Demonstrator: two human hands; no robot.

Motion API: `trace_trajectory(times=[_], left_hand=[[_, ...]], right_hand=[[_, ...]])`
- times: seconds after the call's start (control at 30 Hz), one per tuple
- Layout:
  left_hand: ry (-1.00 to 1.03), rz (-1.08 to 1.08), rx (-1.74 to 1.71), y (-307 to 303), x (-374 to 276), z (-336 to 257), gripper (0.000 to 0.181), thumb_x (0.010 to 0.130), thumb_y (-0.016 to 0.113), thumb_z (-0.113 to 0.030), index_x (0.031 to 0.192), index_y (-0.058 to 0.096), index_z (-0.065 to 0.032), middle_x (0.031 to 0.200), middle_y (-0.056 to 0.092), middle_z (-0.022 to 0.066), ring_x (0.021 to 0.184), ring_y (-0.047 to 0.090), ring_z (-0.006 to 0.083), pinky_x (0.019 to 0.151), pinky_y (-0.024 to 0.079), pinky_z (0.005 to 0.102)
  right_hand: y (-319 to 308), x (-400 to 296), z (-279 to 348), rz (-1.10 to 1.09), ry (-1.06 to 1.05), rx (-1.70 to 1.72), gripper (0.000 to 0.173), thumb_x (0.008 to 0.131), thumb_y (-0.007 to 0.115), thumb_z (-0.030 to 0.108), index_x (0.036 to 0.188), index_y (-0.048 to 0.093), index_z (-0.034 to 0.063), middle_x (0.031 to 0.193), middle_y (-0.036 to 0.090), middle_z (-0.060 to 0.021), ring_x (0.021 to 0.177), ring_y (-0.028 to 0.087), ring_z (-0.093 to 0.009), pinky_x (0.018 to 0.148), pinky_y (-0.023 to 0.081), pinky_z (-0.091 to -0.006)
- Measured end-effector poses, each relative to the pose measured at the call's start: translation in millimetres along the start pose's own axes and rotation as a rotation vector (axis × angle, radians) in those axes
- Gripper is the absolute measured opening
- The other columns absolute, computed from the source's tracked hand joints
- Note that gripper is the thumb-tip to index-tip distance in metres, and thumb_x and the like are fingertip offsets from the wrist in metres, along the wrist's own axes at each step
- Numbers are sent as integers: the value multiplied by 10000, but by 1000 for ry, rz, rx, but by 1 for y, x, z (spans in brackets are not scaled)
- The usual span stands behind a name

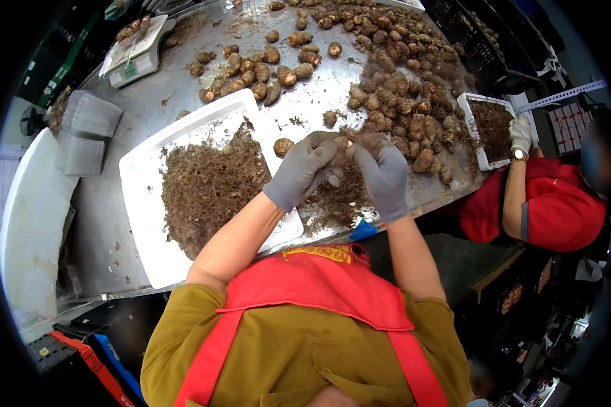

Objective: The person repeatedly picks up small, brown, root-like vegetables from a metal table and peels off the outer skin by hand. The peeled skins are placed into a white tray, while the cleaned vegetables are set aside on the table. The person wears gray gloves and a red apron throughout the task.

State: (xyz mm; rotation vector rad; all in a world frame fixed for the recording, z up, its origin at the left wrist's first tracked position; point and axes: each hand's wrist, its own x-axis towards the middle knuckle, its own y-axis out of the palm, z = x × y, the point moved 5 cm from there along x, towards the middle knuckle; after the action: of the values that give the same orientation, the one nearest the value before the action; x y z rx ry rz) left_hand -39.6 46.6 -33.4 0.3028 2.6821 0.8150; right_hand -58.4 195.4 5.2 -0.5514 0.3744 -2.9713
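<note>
Both my hands wear grey knit gloves and meet over the near edge of the steel table. Between them is a small taro corm (pixel 350 144) with hairy root fibres, partly hidden by the fingers. My left hand (pixel 308 165) grips it from the left, palm side dotted. My right hand (pixel 384 175) pinches at its fibrous skin from the right. Below the hands lies a heap of brown root fibres (pixel 341 201). A single taro (pixel 283 147) rests just left of my left hand, and another taro (pixel 330 119) sits beyond the hands.
A white tray (pixel 140 203) of loose fibres stands left. Taro corms (pixel 412 102) are heaped at right; a looser group (pixel 254 68) lies farther back. A scale (pixel 137 56) and clear plastic containers (pixel 86 127) stand left. A co-worker's gloved hand (pixel 520 133) touches a white foam box (pixel 481 157).
</note>
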Motion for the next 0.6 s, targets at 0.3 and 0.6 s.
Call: trace_trajectory(times=[0.3, 0.6], left_hand=[[92, 100, 14, 3, -9, -1, 558, 879, 699, -348, 1240, 482, 17, 1121, 596, 129, 877, 635, 179, 693, 573, 316], [211, 137, -107, 2, -2, -20, 632, 918, 640, -247, 1424, 369, 16, 1281, 555, 151, 1153, 577, 229, 1025, 462, 347]], right_hand=[[7, 12, -35, 230, -74, -473, 195, 923, 570, 152, 912, 642, -29, 735, 586, -146, 666, 584, -317, 590, 423, -400], [-15, 3, -22, 364, 219, -263, 432, 939, 550, 419, 902, 653, 2, 746, 596, -208, 729, 591, -402, 676, 456, -444]])
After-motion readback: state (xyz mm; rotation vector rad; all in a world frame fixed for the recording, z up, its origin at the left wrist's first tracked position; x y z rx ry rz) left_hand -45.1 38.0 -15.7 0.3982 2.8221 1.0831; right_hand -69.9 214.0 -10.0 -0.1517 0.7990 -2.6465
